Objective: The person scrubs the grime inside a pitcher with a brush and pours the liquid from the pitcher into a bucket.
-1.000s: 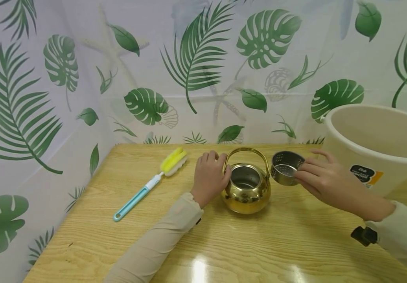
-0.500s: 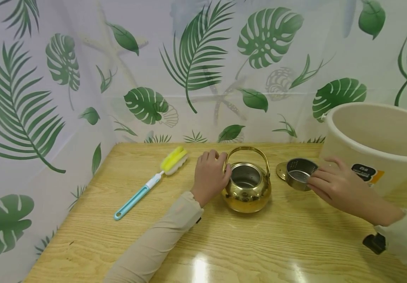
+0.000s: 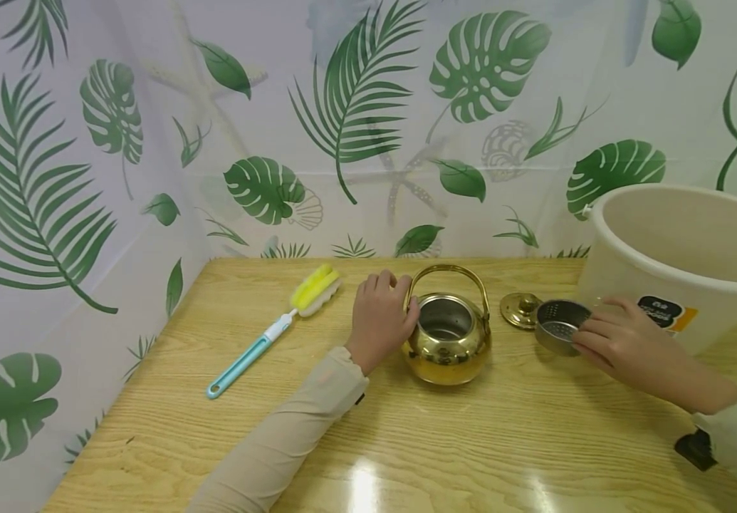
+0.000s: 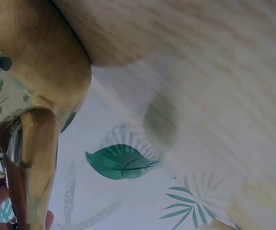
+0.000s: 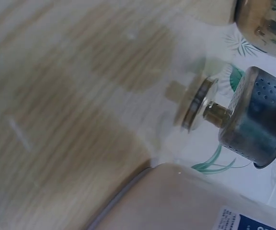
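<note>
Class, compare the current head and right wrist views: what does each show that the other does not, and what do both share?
Only the head view: the brush, the left hand, and the open mouth of the kettle.
Only the right wrist view: a side-on look at the lid, and lines of fine print on the bucket.
Both: the strainer held by the right hand (only partly seen in the wrist view), the lid, the bucket and some of the kettle.
</note>
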`<action>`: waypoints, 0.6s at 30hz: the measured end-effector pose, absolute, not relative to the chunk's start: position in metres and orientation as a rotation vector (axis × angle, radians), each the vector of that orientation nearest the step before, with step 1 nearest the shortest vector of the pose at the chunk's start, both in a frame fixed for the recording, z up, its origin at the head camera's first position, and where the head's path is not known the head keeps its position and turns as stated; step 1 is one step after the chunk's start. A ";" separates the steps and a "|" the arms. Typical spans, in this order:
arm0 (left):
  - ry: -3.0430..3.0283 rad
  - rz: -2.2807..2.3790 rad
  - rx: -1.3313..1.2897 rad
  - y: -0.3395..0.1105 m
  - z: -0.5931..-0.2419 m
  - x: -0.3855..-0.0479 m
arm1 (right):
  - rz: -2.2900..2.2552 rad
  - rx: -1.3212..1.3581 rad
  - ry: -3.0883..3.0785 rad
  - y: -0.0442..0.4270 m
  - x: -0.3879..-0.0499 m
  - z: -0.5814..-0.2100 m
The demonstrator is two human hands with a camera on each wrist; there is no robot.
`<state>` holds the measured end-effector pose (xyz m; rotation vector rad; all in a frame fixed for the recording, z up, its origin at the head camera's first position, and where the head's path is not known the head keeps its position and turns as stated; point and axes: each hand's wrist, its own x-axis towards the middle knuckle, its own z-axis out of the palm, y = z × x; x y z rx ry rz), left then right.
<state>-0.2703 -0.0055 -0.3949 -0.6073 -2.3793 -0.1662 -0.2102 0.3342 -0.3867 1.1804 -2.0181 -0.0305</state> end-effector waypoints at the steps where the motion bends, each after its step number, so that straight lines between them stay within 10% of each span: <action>1: -2.378 -0.168 -0.608 -0.006 -0.395 -0.270 | -0.048 1.186 -2.015 0.335 -0.210 -0.388; 18: -2.338 -0.187 -0.610 -0.006 -0.401 -0.270 | -0.070 1.165 -2.063 0.345 -0.208 -0.407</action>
